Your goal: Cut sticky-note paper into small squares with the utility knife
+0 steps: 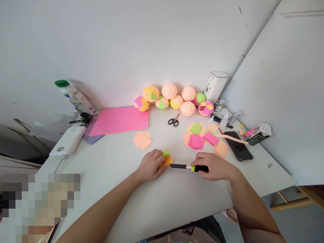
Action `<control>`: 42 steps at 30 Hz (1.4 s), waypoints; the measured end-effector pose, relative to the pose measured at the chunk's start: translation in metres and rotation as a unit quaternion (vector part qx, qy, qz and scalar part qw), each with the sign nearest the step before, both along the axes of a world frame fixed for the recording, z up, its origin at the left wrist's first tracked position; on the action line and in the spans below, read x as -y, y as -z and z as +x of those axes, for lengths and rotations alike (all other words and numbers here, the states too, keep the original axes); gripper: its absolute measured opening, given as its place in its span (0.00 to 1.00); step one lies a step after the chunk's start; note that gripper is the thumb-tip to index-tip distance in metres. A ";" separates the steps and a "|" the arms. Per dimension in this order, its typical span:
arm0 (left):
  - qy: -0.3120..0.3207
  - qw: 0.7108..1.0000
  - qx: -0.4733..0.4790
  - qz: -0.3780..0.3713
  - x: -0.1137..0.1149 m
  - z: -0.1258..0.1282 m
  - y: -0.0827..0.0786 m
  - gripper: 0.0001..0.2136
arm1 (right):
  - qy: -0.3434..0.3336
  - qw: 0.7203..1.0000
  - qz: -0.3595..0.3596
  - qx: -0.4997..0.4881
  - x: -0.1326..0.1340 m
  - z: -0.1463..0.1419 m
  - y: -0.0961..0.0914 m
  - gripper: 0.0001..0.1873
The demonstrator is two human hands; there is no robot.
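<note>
The left hand [150,165] lies palm down on the white table [177,199], fingers curled over a small orange and green folded paper piece [167,159] and pinning it to the surface near the front middle of the table. The right hand [215,165] is closed around the black handle of a craft knife [182,166]. The knife lies level just above the table, its tip pointing left and reaching the edge of the paper piece.

Just behind the hands, a small stack of peach squares [142,140] sits to the left. A loose scatter of pink, green and peach paper squares [200,138] lies to the right. Beside that scatter is a dark phone [239,147], face up, with a peach paper strip [231,137] lying across its top end. Black-handled scissors [173,120] lie farther back, near the middle.

Along the wall stands a row of faceted paper balls [177,98] in peach, yellow, pink and green. A large pink sheet [118,120] lies flat to their left. At the far left are a white power bank [68,141], a bunch of keys [83,118] and a tipped bottle [76,96] with a green cap. On the right stands a white box-shaped device [215,86], with a small glue bottle [224,121] and a small carton [259,132] nearer the table edge.
</note>
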State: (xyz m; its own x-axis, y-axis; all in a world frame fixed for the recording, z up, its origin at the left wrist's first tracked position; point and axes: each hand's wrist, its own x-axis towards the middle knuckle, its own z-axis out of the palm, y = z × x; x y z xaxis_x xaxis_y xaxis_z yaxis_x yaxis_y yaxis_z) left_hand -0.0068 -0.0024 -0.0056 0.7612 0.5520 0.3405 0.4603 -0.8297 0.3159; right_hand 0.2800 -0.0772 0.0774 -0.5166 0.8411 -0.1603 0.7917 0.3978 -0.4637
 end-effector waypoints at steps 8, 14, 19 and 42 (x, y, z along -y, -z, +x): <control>0.000 1.000 0.004 0.001 0.000 0.000 0.000 0.05 | 0.004 1.000 -0.003 -0.001 0.000 0.000 0.000 0.25; 0.001 1.000 0.006 0.000 0.000 0.000 -0.001 0.05 | 0.004 1.000 -0.009 0.001 -0.001 0.000 0.000 0.25; 0.003 1.000 0.010 -0.001 0.000 0.000 0.000 0.04 | 0.004 1.000 -0.010 0.003 0.000 0.001 -0.001 0.25; -0.006 1.000 0.013 0.010 0.000 0.001 0.001 0.07 | -0.005 1.000 -0.013 0.011 0.001 -0.002 0.004 0.26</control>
State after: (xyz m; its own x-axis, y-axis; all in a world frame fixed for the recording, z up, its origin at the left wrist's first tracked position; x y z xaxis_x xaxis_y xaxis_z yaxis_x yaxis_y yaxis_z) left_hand -0.0055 -0.0024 -0.0068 0.7449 0.5536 0.3723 0.4619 -0.8307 0.3110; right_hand 0.2779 -0.0780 0.0730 -0.5211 0.8314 -0.1931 0.7978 0.3941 -0.4563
